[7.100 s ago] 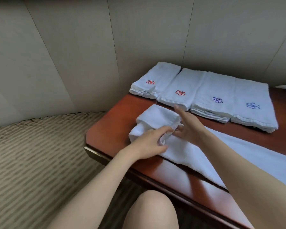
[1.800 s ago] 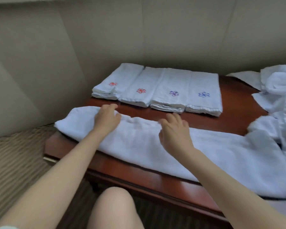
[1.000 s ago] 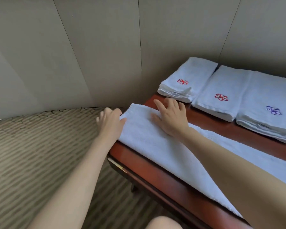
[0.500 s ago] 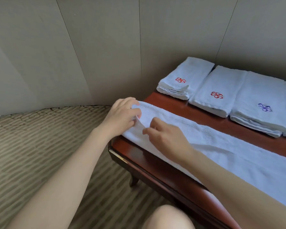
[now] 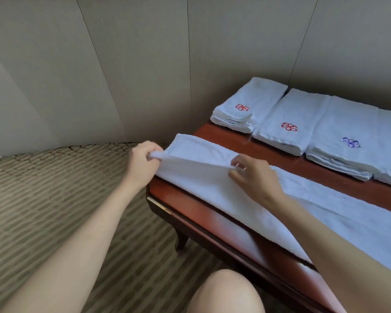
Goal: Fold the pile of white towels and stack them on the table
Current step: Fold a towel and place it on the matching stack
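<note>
Beige wall panels meet a striped carpet (image 5: 54, 211) behind a glossy reddish wooden table (image 5: 203, 213), and along the table's far edge lies a row of folded towels (image 5: 303, 123), set side by side and touching, two showing red emblems and at least one a blue emblem; a fourth is cut off at the right border. That much of the job looks done, though these sit next to one another rather than in one tall stack. What is left, as far as can be seen, is the long white towel (image 5: 235, 199) stretched along the near side of the table, narrowed lengthwise and running out of view to the right; how many more wait beyond the frame cannot be told. Its left end reaches the table's corner. The left hand (image 5: 142, 164) pinches the outer corner of that end, fingers curled around the cloth, arm reaching straight forward. The right hand (image 5: 253, 177) pinches the same end edge a little further in, knuckles up, forearm crossing over the towel. Between them the edge is lifted slightly and pulled taut, which suggests the end is about to be carried over for a crosswise fold.
</note>
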